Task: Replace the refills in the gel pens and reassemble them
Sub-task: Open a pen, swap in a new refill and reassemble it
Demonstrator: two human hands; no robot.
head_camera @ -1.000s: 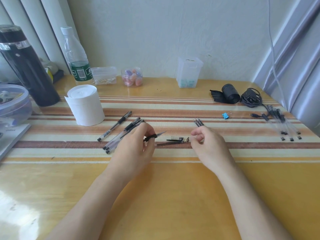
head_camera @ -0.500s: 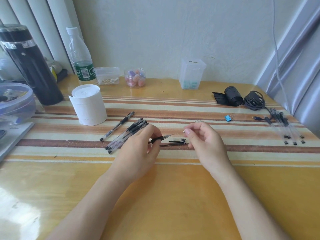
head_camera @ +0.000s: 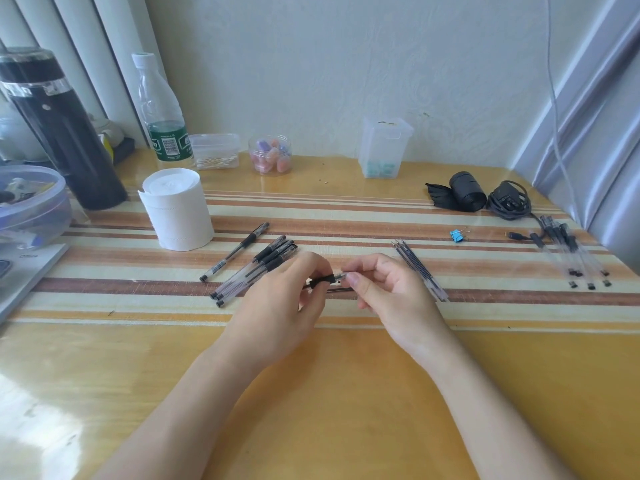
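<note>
Pinching one gel pen (head_camera: 325,280), left hand (head_camera: 280,306) and right hand (head_camera: 391,294), pen bundle (head_camera: 256,268) close left, refills (head_camera: 419,269) close right

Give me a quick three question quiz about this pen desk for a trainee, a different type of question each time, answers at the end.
1. True or false: the left hand holds a pen by its black grip.
2. Pick one. The loose refills lie: A, left of both hands; B, just right of the right hand; C, between the hands.
3. Fill in: the binder clip is coloured ____.
Key: 1 true; 2 B; 3 blue.
</note>
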